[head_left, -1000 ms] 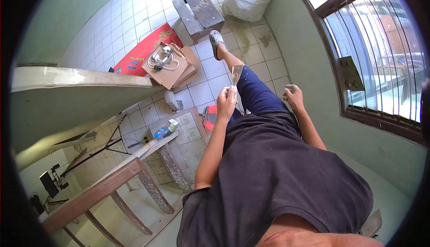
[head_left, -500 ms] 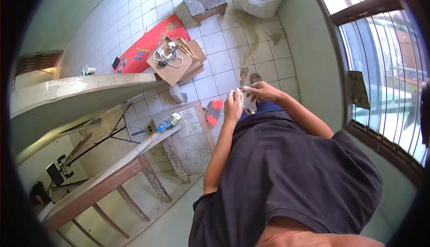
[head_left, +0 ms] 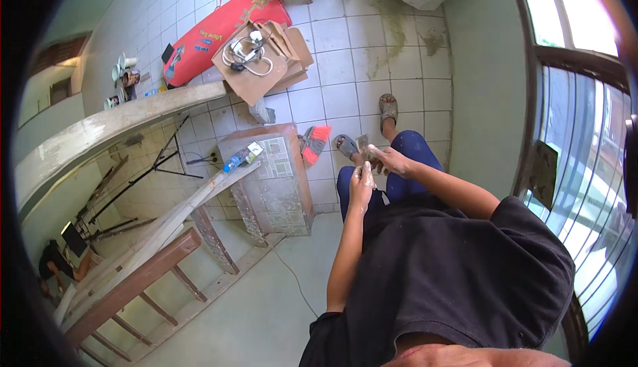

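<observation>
In front of my waist my two hands are close together. My right hand (head_left: 393,161) is closed around the lower end of a putty knife (head_left: 363,143), whose flat, stained blade points away from me. My left hand (head_left: 362,184) is closed just below and left of it, with white smears on its fingers. Whether it grips the same tool or something else is hidden by the fingers.
A red-and-grey broom head (head_left: 314,145) lies near my sandalled feet. Left are a tiled block (head_left: 282,187), a blue-capped bottle (head_left: 234,161) and a wooden railing (head_left: 133,287). Cardboard (head_left: 249,78) with cables lies ahead; a barred window (head_left: 585,147) is right. Another person (head_left: 56,260) is far left.
My view has shifted, bringing both feet and legs into sight. My hands have come nearer my body, and the blade now looks shorter and more tilted.
</observation>
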Available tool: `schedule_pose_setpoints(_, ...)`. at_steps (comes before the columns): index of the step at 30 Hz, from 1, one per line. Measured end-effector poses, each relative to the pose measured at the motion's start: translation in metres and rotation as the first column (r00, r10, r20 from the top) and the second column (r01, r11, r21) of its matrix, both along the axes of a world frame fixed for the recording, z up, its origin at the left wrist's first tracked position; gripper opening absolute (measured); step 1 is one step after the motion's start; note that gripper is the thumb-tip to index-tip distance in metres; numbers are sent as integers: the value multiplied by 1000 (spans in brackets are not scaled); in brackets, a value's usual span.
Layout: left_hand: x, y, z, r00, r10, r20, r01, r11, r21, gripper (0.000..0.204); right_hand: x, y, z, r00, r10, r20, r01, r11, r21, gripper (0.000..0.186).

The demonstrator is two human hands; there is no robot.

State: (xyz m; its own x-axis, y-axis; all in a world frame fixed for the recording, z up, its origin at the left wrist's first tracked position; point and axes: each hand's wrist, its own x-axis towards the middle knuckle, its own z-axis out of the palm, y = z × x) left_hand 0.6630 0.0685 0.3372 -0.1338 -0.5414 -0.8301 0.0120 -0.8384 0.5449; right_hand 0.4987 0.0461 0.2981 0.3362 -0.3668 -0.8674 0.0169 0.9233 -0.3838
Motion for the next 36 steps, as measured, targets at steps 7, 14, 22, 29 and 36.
schedule_pose_setpoints(7, 57, 7, -139, 896, 443, 33, -444, 890, 103, 34, 23, 4, -171, 667, 433, -607, -621, 773, -131, 44)
schedule_pose_setpoints(14, 106, 16, -311, 783, 598, 174, -622, 764, 172, 34, 129, -19, -427, 388, 586, -711, -905, 390, -172, 24)
schedule_pose_setpoints(22, 116, 36, -386, 488, 770, 411, -873, 429, 232, 32, 289, -38, -631, 352, 254, -901, -898, -180, -402, 75)
schedule_pose_setpoints(29, 105, 19, -381, 487, 800, 351, -873, 436, 217, 32, 334, -26, -661, 152, 340, -928, -978, -85, -192, 85)
schedule_pose_setpoints(36, 71, 13, -381, 549, 787, 282, -834, 535, 131, 32, 289, -30, -644, 338, 564, -753, -899, -42, -435, 56)
